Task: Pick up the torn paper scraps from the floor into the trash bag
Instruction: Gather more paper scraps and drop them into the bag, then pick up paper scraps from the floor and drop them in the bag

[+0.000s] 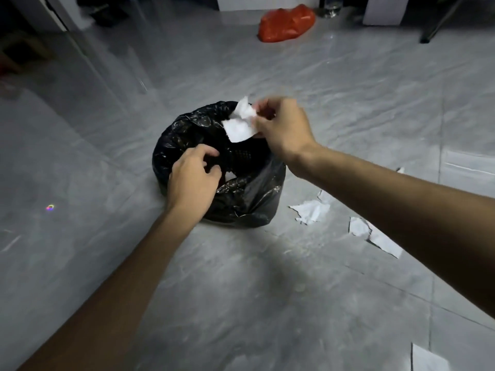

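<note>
A black trash bag (251, 191) lines a small bin on the grey tiled floor in the middle of the view. My left hand (191, 178) grips the bag's near left rim. My right hand (281, 127) hovers over the bag's far right edge, pinching white paper scraps (239, 124) above the opening. More torn scraps lie on the floor to the right of the bag: one crumpled scrap (312, 211), a longer scrap (375, 236) partly under my right forearm, and another scrap (428, 360) at the bottom right corner.
An orange plastic bag (286, 22) lies on the floor at the back. A clear bottle (331, 6) and a white box (384, 10) stand behind it. A dark furniture leg (434, 28) slants at the back right. A glass panel (80, 62) stands at the left.
</note>
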